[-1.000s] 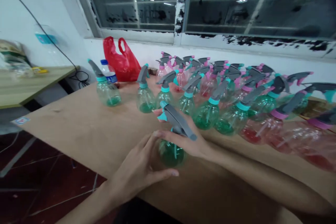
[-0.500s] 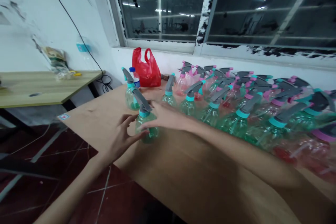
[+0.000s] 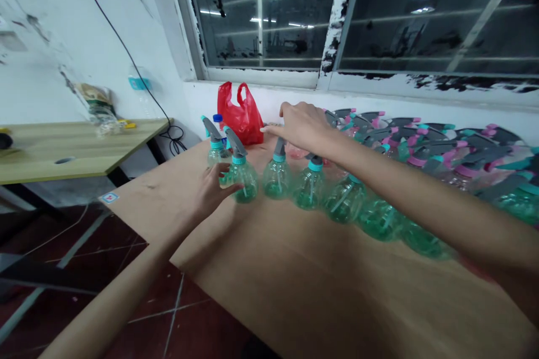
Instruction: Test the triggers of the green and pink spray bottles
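Beside a green spray bottle (image 3: 245, 184) with a grey trigger head and turquoise collar is my left hand (image 3: 213, 189). Its thumb and fingers are apart at the bottle's left side, the thumb overlapping it; whether it touches is unclear. Another green spray bottle (image 3: 216, 148) stands just behind, partly hidden by that hand. My right hand (image 3: 305, 124) is raised over the row, thumb and fingers apart, holding nothing. Below it stand a green spray bottle (image 3: 277, 179) and its neighbour, another green spray bottle (image 3: 309, 189). My right forearm hides several trigger heads.
Many green and pink spray bottles (image 3: 467, 171) crowd the right side of the brown table (image 3: 295, 275). A red plastic bag (image 3: 242, 118) and a blue-capped bottle (image 3: 217, 119) stand at the back, below the window. To the left is a wooden desk (image 3: 84, 146).
My right hand has let go of the front green bottle and moved up and right. That bottle now stands farther back, near the row's left end. My left hand has moved with it.
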Motion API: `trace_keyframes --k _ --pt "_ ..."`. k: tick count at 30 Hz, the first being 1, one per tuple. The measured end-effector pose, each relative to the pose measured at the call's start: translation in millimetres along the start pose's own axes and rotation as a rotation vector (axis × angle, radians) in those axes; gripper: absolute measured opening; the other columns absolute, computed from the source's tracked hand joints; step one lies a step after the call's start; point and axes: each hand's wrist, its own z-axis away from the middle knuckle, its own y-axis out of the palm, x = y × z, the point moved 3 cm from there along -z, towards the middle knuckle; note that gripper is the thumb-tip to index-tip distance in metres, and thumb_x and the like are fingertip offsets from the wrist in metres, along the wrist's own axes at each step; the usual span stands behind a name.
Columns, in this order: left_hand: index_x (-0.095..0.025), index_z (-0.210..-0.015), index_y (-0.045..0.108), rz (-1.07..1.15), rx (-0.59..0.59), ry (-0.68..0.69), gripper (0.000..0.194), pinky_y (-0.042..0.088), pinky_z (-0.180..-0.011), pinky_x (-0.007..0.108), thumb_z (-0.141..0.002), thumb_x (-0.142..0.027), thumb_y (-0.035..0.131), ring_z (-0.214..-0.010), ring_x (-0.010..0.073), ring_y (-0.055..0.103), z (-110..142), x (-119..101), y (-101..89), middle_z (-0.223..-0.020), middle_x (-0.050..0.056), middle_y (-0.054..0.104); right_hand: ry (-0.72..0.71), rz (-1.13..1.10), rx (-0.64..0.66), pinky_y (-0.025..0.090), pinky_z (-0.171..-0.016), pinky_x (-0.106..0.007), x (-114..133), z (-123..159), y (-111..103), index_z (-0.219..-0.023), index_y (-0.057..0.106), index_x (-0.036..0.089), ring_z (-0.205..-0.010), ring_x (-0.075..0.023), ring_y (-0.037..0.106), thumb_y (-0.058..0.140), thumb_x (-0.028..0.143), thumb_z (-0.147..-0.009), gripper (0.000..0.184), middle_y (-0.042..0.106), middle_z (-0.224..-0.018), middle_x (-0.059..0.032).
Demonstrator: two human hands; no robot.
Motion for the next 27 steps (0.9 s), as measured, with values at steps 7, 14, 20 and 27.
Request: trace_keyframes --k 7,14,20,27 --pt "-0.02 -0.108 0.057 -0.123 -0.022 0.055 0.04 0.046 -0.084 0.043 -0.076 -0.036 0.073 -0.1 0.0306 0.059 -12.5 -1.8 5.2 -0.105 0.008 0.067 0.036 0.047 0.133 0.044 -0.079 -0.038 9.2 -17.0 15.3 -0.106 0.067 0.009 -0.1 -0.0329 0.062 0.057 0.057 -0.08 0.056 0.068 -0.105 -0.0193" --pt "-0.018 -0.113 0.059 -0.188 -0.056 0.058 0.045 0.044 -0.088 0.045 -0.075 -0.039 0.073 -0.102 0.0331 0.057 -25.5 1.4 13.5 -0.105 0.011 0.064 0.036 0.017 0.214 0.046 -0.075 -0.035 6.4 -21.4 26.8 -0.106 0.069 0.013 -0.1 -0.0305 0.063 0.063 0.045 -0.079 0.042 0.068 -0.107 -0.0163" --pt "-0.02 -0.12 0.054 -0.18 -0.072 0.077 0.051 0.042 -0.093 0.048 -0.078 -0.043 0.07 -0.108 0.0345 0.053 -18.0 -4.9 9.8 -0.109 0.012 0.059 -0.031 -0.092 0.23 0.046 -0.065 -0.032 0.5 -23.9 30.6 -0.1 0.071 0.012 -0.091 -0.0288 0.065 0.062 0.025 -0.076 0.029 0.069 -0.102 -0.0184" --pt "-0.021 -0.123 0.048 -0.111 -0.128 0.054 0.047 0.044 -0.091 0.051 -0.084 -0.042 0.064 -0.105 0.0334 0.054 8.5 -19.0 -8.5 -0.108 0.012 0.055 -0.086 -0.254 0.247 0.045 -0.067 -0.035 9.8 -16.4 27.4 -0.09 0.072 0.014 -0.088 -0.0279 0.063 0.062 0.019 -0.07 0.023 0.071 -0.091 -0.0142"
